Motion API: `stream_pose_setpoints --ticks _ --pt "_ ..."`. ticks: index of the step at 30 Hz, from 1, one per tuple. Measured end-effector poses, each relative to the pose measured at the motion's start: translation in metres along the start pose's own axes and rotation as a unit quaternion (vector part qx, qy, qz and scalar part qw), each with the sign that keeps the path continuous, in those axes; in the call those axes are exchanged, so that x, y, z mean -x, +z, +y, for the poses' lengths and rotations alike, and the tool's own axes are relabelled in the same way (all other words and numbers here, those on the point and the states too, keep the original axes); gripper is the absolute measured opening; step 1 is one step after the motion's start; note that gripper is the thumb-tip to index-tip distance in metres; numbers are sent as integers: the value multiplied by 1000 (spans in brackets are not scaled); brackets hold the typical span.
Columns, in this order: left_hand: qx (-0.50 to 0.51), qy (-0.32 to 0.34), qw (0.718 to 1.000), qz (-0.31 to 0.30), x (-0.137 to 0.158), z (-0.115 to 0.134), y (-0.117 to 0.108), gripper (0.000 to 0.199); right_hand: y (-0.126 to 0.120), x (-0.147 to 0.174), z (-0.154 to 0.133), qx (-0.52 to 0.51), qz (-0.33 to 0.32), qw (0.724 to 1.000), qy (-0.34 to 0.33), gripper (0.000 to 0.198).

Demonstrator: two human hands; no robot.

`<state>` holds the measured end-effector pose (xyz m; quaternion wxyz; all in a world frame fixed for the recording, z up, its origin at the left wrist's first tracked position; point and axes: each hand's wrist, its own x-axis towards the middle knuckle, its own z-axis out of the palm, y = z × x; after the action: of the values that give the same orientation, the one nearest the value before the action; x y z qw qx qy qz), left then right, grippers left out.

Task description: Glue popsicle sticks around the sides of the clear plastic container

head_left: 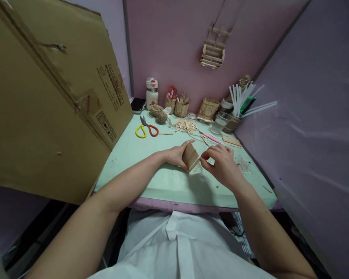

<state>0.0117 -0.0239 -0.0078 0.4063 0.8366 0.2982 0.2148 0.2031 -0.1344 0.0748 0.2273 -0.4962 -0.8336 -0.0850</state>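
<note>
My left hand (178,155) is wrapped around a small brown panel (190,155), holding it tilted just above the table. The panel looks like wooden craft sticks set side by side, with a jagged upper edge. A pale strip shows along its right edge. Close to that edge is my right hand (222,164), its thumb and forefinger pinched together. Whatever lies between those fingertips is too small to tell. Beyond both hands lie a pile of loose craft sticks (186,126) and a pink pen-like tool (212,138).
Scissors (147,130) with yellow and red handles lie at the back left, near twine balls (161,117). A plastic cup of liquid (220,123) and white glue sticks (241,99) stand back right. A large cardboard box (84,97) bounds the left. Scraps (244,165) lie right.
</note>
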Motion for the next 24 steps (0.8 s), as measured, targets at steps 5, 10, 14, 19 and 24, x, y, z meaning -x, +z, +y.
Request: stream_pose_setpoints --ticks 5,10,14,19,24 --pt "11 4 1000 -1 0 -1 -1 137 3 1 -1 -2 13 1000 13 13" --pt "52 22 998 3 -1 -6 1 133 4 2 -2 -14 17 1000 17 13" --pt "59 18 998 9 -1 -5 1 133 5 2 -2 -14 22 1000 18 12" --pt "46 7 999 -2 0 -3 1 134 8 3 -1 -7 26 999 26 13" --pt "51 19 998 11 -1 -5 1 131 11 4 1 -9 35 999 25 12"
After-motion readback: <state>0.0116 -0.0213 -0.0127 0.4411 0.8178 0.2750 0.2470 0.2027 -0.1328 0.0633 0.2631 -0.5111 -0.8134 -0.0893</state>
